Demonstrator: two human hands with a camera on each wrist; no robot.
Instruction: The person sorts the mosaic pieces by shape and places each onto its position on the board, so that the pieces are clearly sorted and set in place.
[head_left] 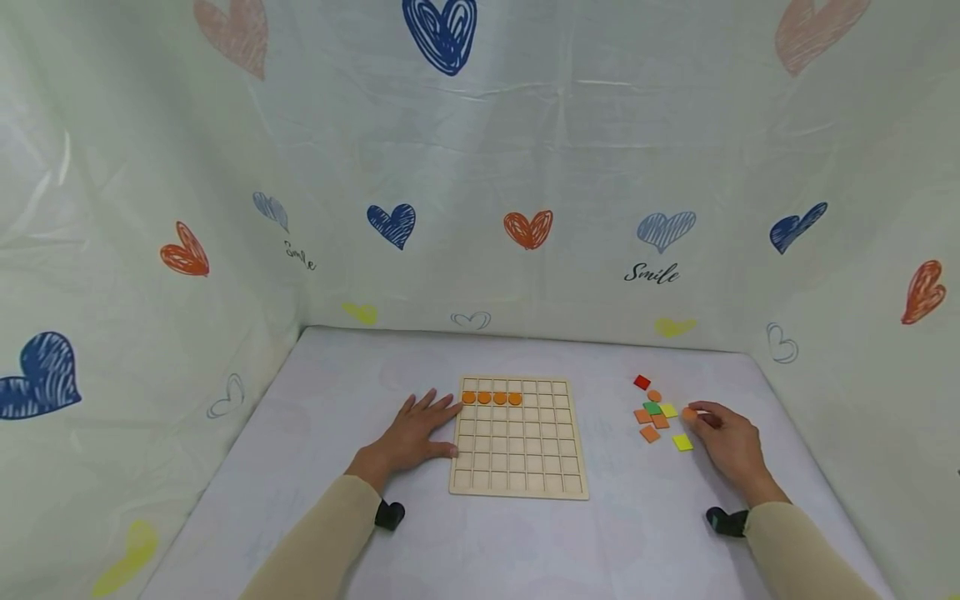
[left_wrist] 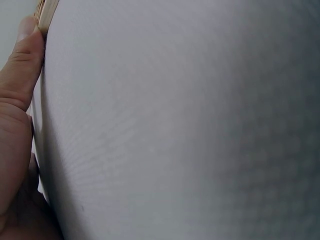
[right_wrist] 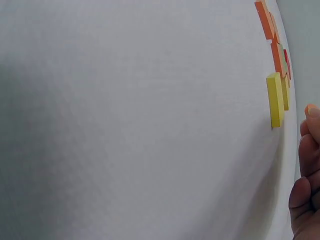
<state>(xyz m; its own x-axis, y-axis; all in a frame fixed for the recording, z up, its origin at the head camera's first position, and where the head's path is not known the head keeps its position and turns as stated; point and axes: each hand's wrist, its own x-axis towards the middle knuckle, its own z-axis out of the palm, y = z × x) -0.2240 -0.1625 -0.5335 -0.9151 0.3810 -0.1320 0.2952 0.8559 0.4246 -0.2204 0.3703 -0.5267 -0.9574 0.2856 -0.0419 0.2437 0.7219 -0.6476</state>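
Note:
A wooden grid board (head_left: 517, 458) lies flat in the middle of the table. Several orange discs (head_left: 484, 398) fill the left cells of its second row from the top. My left hand (head_left: 411, 437) rests spread at the board's left edge; in the left wrist view the thumb (left_wrist: 22, 60) touches the board's side (left_wrist: 47, 17). On the right, my right hand (head_left: 726, 440) pinches an orange disc (head_left: 689, 413) between thumb and fingers, just off the table. Close by lie a yellow square tile (head_left: 682, 442), another yellow tile (head_left: 669, 411) and a green tile (head_left: 652, 408).
Left of the right hand are several orange square tiles (head_left: 649, 434), a loose orange disc (head_left: 654, 396) and a red tile (head_left: 642, 382). A white curtain (head_left: 465, 167) printed with hearts encloses the white table (head_left: 525, 550) at the back and sides.

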